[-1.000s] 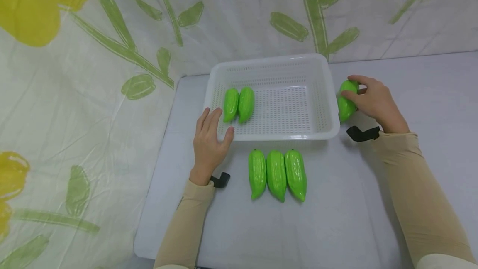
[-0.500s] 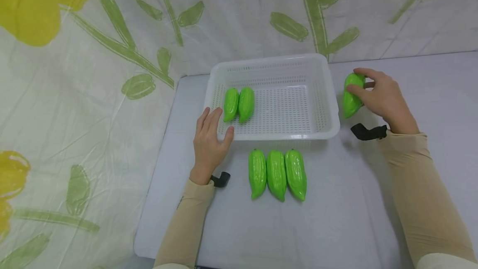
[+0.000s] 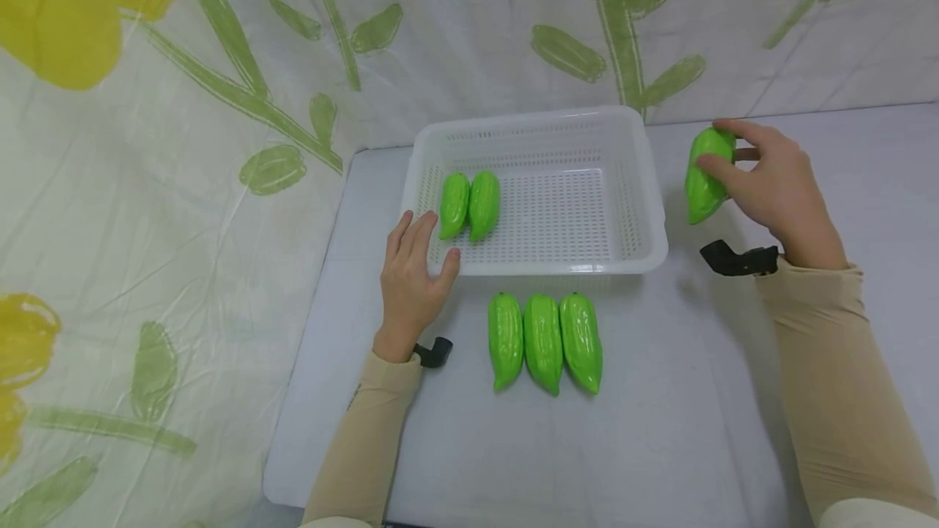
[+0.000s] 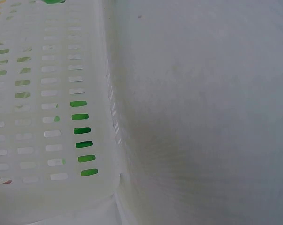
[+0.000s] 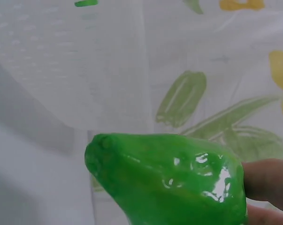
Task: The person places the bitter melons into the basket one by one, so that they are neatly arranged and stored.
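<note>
In the head view my right hand [image 3: 781,186] pinches a glossy green elongated vegetable [image 3: 705,196] between thumb and fingers, with its pointed end down and towards me. It is held to the right of a white slotted plastic basket [image 3: 552,269]. Large in the right wrist view, the same vegetable [image 5: 174,173] meets two fingertips at its right end. My left hand [image 3: 411,288] lies at the basket's front left corner, fingers extended over the rim and thumb apart. Two similar green vegetables [image 3: 483,206] lie side by side inside the basket, at its left.
Three more green vegetables [image 3: 542,345] lie in a row on the white table [image 3: 469,463], in front of the basket. Behind and to the left hangs a flower-patterned curtain [image 3: 469,39], close to the basket's back edge.
My right hand has moved to the right and farther back with the green vegetable, away from the basket's right side. The left hand has stayed at the basket's corner.
</note>
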